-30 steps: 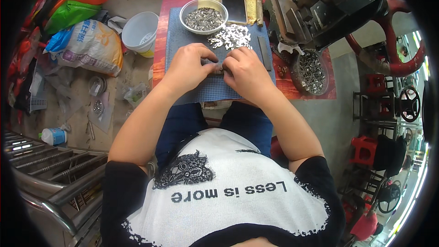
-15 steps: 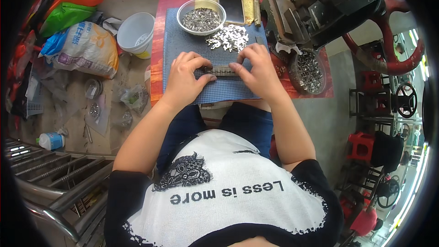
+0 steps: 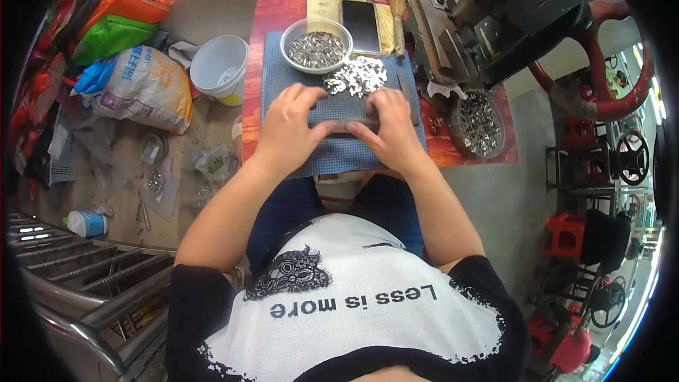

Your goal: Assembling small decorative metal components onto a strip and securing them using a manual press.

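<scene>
Both my hands are over the blue ribbed mat (image 3: 311, 161), closed around the two ends of a grey metal bar-shaped block (image 3: 344, 126). My left hand (image 3: 286, 127) grips its left end, the thumb along the near side. From the right, my right hand (image 3: 395, 131) grips the other end, and the two thumb tips nearly meet. The block is blurred, and its slots do not show clearly. Just beyond it lies a loose pile of small shiny metal pieces (image 3: 359, 75). A clear bowl (image 3: 284, 51) of thin metal pieces stands beside that pile.
A phone (image 3: 361, 27) lies on a yellow cloth (image 3: 332, 1), with a brush (image 3: 398, 18) alongside. To the right are a dark machine press (image 3: 523, 21) and a tub of metal parts (image 3: 477, 126). A white bucket (image 3: 219, 64) and stuffed sacks (image 3: 141, 85) stand left. Metal rails (image 3: 85, 290) run lower left.
Both hands have drawn closer together, and the block has tilted, so its slotted face no longer shows plainly. The whole view has shifted slightly, with the table lower in the picture.
</scene>
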Demonstrator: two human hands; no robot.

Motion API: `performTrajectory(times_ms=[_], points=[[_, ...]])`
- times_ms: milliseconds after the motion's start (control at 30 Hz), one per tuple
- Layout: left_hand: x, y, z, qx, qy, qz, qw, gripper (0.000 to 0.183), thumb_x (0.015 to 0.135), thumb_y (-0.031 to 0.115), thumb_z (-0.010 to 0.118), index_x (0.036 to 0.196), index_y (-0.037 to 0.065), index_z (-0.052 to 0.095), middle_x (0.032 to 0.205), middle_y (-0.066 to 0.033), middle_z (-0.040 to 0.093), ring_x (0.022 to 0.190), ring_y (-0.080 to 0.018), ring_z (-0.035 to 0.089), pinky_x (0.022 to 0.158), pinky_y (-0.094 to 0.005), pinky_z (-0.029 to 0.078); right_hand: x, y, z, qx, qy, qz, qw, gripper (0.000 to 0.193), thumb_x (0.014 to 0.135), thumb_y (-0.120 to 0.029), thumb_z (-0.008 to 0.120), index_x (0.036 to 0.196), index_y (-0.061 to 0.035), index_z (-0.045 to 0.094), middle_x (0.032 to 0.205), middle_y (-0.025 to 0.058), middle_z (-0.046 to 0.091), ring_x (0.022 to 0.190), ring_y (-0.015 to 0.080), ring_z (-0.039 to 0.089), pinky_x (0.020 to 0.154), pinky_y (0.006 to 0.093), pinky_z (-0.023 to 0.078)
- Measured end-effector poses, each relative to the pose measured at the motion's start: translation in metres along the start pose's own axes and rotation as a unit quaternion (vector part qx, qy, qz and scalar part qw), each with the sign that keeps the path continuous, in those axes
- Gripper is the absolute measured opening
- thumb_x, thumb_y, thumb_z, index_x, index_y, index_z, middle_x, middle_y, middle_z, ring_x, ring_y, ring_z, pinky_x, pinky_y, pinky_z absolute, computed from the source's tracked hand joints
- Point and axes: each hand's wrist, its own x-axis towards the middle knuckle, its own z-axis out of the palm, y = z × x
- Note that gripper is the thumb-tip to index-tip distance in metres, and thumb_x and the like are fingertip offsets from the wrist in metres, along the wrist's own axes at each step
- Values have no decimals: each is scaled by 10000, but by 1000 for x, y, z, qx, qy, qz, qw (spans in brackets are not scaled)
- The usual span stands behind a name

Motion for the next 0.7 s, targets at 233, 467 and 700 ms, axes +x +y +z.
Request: performTrajectory(times_ms=[233, 467, 700], points=[[101, -18, -44, 283, 66, 17, 957, 220, 826, 81, 652, 1036, 46, 705, 965, -125, 696, 951, -317, 661, 814, -412, 539, -6, 5, 3, 45, 61, 7, 997, 400, 892, -383, 703, 961, -29, 532, 937, 132, 547, 950, 335, 493, 878, 428, 395], [137, -9, -28, 430, -258, -67, 863, 226, 806, 130, 665, 1014, 87, 742, 1077, -113, 731, 1030, -273, 699, 831, -409, 558, -9, 5, 3, 74, 86, 36, 993, 380, 897, -343, 704, 1027, -19, 554, 992, 147, 575, 963, 337, 526, 870, 415, 424], [137, -33, -14, 283, -216, -73, 932, 203, 795, 102, 660, 971, 71, 756, 1012, -175, 723, 1002, -325, 693, 841, -435, 554, -8, 2, -2, 97, 61, 55, 992, 349, 901, -287, 705, 1046, -10, 552, 993, 145, 579, 967, 321, 539, 851, 399, 446]])
